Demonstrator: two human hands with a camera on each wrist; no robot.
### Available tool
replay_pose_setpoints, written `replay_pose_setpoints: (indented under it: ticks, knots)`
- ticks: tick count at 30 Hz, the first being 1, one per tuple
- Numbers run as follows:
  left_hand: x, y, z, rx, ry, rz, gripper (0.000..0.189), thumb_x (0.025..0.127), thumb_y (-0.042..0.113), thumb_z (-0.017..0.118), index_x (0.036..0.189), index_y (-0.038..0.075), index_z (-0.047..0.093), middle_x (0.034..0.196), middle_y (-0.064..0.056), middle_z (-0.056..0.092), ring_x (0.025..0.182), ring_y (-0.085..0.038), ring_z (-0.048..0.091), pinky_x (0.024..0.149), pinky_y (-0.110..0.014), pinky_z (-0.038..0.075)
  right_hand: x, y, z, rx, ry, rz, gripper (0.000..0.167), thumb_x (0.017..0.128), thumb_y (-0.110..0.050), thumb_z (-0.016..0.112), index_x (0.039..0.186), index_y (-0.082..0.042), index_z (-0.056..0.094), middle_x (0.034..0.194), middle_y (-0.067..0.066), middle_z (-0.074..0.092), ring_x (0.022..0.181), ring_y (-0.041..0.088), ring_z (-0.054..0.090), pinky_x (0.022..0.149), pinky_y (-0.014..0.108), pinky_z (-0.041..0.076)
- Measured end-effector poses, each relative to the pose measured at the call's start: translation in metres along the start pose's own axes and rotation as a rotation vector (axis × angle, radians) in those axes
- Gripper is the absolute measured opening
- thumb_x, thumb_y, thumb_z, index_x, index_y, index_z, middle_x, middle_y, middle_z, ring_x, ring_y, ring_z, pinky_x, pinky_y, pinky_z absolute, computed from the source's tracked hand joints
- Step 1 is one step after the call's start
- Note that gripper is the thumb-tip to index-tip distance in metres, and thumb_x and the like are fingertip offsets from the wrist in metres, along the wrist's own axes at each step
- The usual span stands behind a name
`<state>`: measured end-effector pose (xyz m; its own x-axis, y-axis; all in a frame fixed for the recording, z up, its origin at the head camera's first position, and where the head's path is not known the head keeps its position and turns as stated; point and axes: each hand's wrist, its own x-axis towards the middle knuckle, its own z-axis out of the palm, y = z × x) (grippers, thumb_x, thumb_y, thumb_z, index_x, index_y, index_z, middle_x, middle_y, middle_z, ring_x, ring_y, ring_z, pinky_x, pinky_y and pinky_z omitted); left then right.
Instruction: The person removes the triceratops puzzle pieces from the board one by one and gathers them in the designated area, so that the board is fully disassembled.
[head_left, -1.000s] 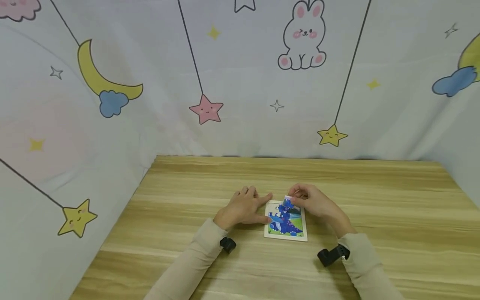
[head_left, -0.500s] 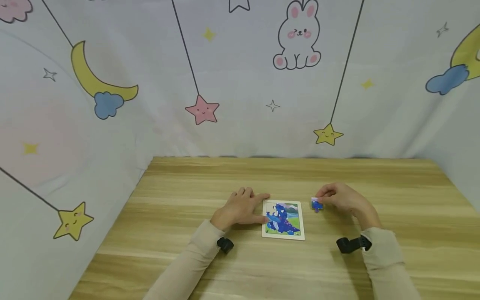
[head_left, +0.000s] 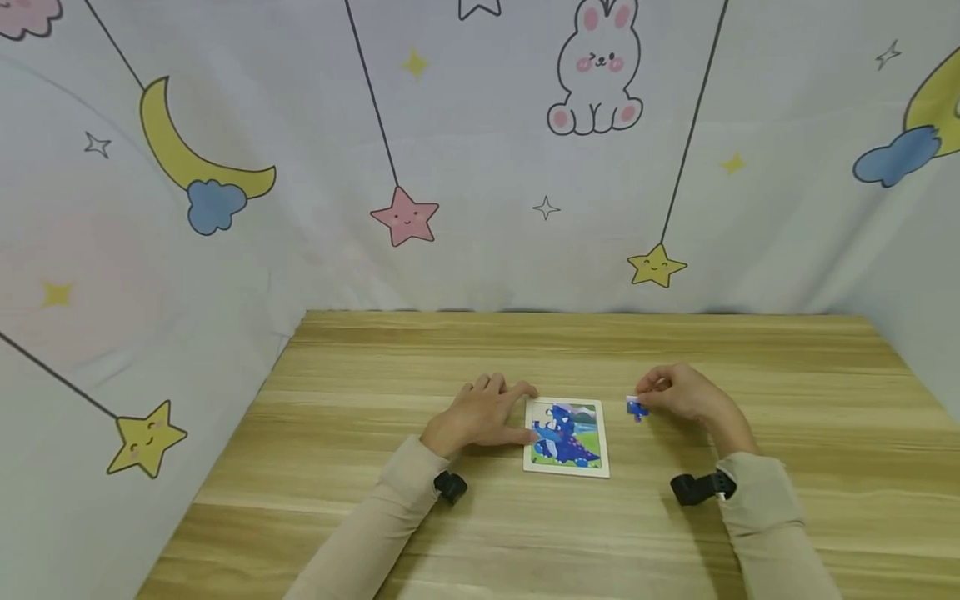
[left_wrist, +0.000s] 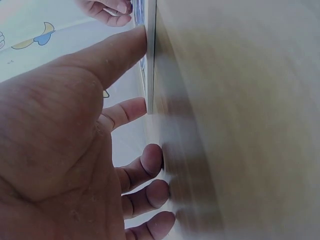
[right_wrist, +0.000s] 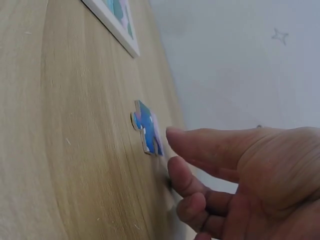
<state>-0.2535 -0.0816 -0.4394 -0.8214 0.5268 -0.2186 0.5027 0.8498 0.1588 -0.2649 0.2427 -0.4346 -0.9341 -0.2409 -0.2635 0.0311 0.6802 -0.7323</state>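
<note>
A jigsaw puzzle in a white-framed tray [head_left: 566, 473] lies flat on the table, showing a blue dinosaur scene with a pale gap at its upper left. My left hand [head_left: 477, 417] lies spread at the tray's left side, the thumb over the left edge and the index finger at the far left corner; its other fingertips rest on the tabletop in the left wrist view. Right of the tray, one loose blue puzzle piece [right_wrist: 146, 129] lies on the wood. My right hand [head_left: 690, 397] is just beside it, thumb and fingertips slightly apart from the piece, holding nothing.
The wooden table [head_left: 375, 367] runs back to a white cloth backdrop [head_left: 480, 267] printed with stars, a moon and a rabbit. Black straps with cameras sit on both wrists, such as the right wrist camera [head_left: 692, 490].
My right hand has carried the puzzle piece off the tray to the right, set it on the table and let go of it. My left hand has stayed at the tray.
</note>
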Motion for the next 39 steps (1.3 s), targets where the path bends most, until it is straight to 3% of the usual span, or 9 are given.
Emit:
replay_pose_setpoints:
  ticks: [3,10,15,21,33,39]
  knots:
    - [0.0,0.0,0.0,-0.001,0.001,-0.002,0.067,0.091,0.066,0.059,0.147,0.036,0.04,0.114,-0.007,0.049,0.103,-0.021,0.045,0.084,-0.038,0.038,0.0,-0.005,0.003,0.009,0.004,-0.001,0.017,0.096,-0.011,0.067,0.106,0.002,0.064,0.094,0.01,0.063,0.088,0.024,0.054,0.074,0.034,0.042]
    - [0.001,-0.001,0.001,-0.001,-0.001,-0.008,0.066,0.09,0.066,0.06,0.146,0.037,0.04,0.115,-0.006,0.05,0.104,-0.021,0.045,0.084,-0.038,0.038,0.006,-0.024,0.023,0.008,-0.018,-0.121,0.013,0.093,-0.005,0.067,0.105,0.001,0.066,0.086,0.009,0.06,0.076,0.02,0.052,0.064,0.033,0.043]
    - [0.002,-0.001,0.001,0.007,-0.008,-0.019,0.067,0.09,0.067,0.059,0.147,0.038,0.039,0.116,-0.006,0.049,0.105,-0.022,0.046,0.085,-0.038,0.039,0.011,-0.042,0.042,-0.018,-0.05,-0.137,0.014,0.093,-0.006,0.069,0.106,-0.003,0.068,0.085,0.008,0.059,0.076,0.021,0.051,0.066,0.033,0.041]
    - [0.003,-0.001,0.0,0.006,-0.015,-0.028,0.067,0.09,0.068,0.059,0.147,0.038,0.039,0.115,-0.006,0.049,0.106,-0.022,0.046,0.087,-0.039,0.039,0.013,-0.054,0.06,-0.034,-0.064,-0.124,0.015,0.092,-0.006,0.071,0.107,-0.006,0.069,0.078,0.006,0.054,0.072,0.02,0.049,0.063,0.032,0.038]
    - [0.001,-0.001,-0.001,0.002,-0.014,-0.017,0.066,0.091,0.067,0.059,0.146,0.037,0.04,0.117,-0.007,0.05,0.107,-0.022,0.047,0.088,-0.041,0.041,0.011,-0.055,0.074,-0.032,-0.052,-0.103,0.028,0.086,-0.012,0.08,0.112,-0.013,0.069,0.073,0.003,0.045,0.063,0.018,0.042,0.056,0.028,0.032]
    - [0.002,0.0,0.0,0.012,-0.016,-0.022,0.065,0.091,0.067,0.058,0.146,0.037,0.04,0.116,-0.007,0.05,0.106,-0.022,0.047,0.087,-0.041,0.042,0.01,-0.057,0.078,-0.085,-0.04,-0.091,0.03,0.087,-0.012,0.079,0.115,-0.015,0.067,0.075,0.004,0.043,0.065,0.019,0.041,0.059,0.031,0.031]
